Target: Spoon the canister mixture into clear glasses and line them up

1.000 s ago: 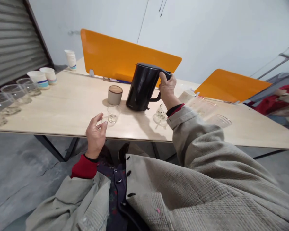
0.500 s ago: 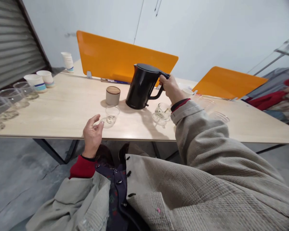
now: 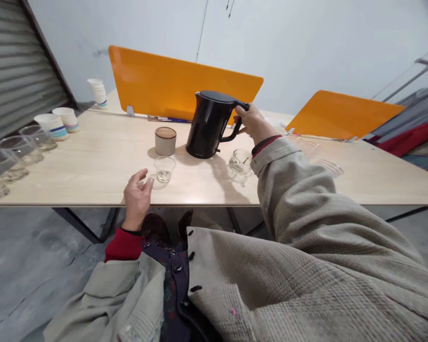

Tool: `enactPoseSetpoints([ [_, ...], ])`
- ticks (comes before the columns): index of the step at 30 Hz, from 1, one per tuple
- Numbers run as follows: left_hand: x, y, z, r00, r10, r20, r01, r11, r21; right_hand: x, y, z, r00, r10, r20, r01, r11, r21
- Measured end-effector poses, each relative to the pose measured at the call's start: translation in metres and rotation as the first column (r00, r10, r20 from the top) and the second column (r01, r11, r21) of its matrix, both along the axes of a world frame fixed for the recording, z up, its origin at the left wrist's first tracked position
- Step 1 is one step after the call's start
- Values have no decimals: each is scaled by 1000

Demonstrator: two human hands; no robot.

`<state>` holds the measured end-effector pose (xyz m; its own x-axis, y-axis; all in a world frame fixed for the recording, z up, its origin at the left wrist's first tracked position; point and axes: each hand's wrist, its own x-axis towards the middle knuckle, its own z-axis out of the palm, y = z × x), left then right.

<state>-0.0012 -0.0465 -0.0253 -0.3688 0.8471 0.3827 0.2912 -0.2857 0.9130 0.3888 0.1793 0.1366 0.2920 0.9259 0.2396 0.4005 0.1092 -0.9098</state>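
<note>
On the pale wood table, the right hand has its fingers closed around the handle of a black electric kettle. A ribbed glass cup sits below those fingers. The left hand is half open and empty, its fingers just beside a glass tumbler.

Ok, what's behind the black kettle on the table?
Behind the black kettle, held by the right hand, stands an orange divider panel on the far edge of the pale wood table. The table's surface directly behind the kettle's base is covered by the kettle itself.
</note>
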Motion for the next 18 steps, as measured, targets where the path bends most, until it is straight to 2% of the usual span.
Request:
enactPoseSetpoints([
  [3, 0, 2, -1, 1000, 3, -8, -3, 1000, -6, -1, 6, 0, 1000, 2, -12, -2, 1000, 29],
  [8, 0, 4, -6, 1000, 5, -23, -5, 1000, -2, -8, 21, -1, 998, -69, -10, 69, 997, 18],
  [14, -1, 7, -9, 997, 4, -71, -4, 1000, 10, -6, 47, -5, 999, -34, -24, 35, 999, 35],
  [18, -1, 10, -10, 995, -1, -98, 1, 1000, -1, -2, 69, -14, 996, -73, 50, 70, 995, 68],
])
